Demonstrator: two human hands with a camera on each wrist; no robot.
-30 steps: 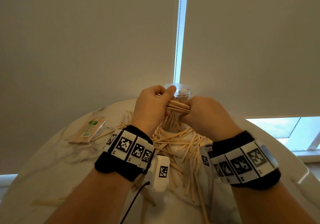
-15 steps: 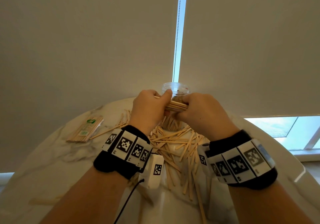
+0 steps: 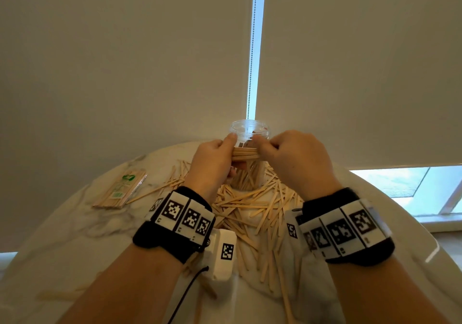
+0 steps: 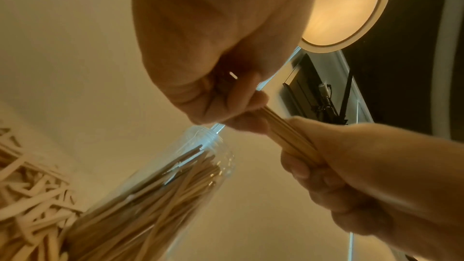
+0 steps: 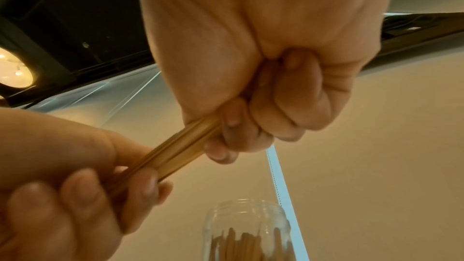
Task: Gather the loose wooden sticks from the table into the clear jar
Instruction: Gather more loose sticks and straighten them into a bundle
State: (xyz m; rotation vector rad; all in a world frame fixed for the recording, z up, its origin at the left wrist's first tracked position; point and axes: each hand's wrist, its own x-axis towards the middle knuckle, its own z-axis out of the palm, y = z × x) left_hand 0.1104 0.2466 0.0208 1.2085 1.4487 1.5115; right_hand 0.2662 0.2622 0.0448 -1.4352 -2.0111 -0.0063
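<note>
Got a bundle of sticks [image 3: 245, 154] clamped at each end by my left hand [image 3: 215, 163] and right hand [image 3: 297, 161], level in front of the clear jar [image 3: 250, 133]. Jar's maybe half full, loads of loose sticks [image 3: 252, 206] left on the table [image 3: 62, 236]

– What colour is the bundle of thin wooden sticks [image 3: 246, 154]?

– Pale tan, the same as the loose flat wooden sticks [image 3: 252, 206] on the table.

– And the round table top [image 3: 62, 236]?

– White marble with faint grey veins.

– The clear plastic jar [image 3: 250, 128]?

– Colourless; tan sticks show through it.

– The black fabric wristbands [image 3: 175, 223]?

– They carry white panels printed with black square code patterns.

– The wrapped pack of sticks [image 3: 120, 190]?

– Tan, with a green mark on its wrapper.
</note>
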